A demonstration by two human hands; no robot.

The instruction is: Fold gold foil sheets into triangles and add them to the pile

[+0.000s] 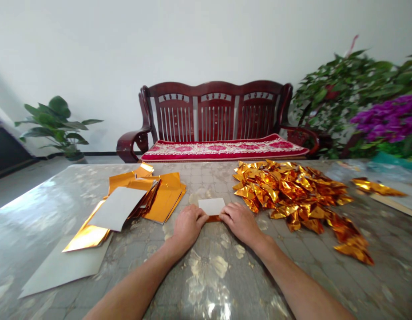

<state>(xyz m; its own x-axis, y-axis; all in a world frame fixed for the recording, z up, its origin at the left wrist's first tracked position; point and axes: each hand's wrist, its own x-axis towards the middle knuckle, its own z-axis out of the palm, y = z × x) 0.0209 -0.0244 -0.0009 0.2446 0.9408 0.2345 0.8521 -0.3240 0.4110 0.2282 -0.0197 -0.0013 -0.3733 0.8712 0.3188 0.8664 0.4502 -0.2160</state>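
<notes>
In the middle of the table lies a sheet of foil paper [211, 206], its white back facing up and a gold strip folded along the near edge. My left hand [189, 223] pinches the near left corner of it. At the opposite corner, my right hand [241, 222] has its fingers closed on the fold. Left of my hands is a loose stack of gold foil sheets [164, 198], some turned white side up. To the right spreads a heap of folded gold foil pieces [289, 184], pointed at their ends.
A patterned cover lies over the table [206, 284]. Clear plastic and a pale board [397, 199] with one gold piece sit at the right edge. Beyond stands a wooden bench [214, 111] with a red cushion, between potted plants [57, 122] and purple flowers [389, 118].
</notes>
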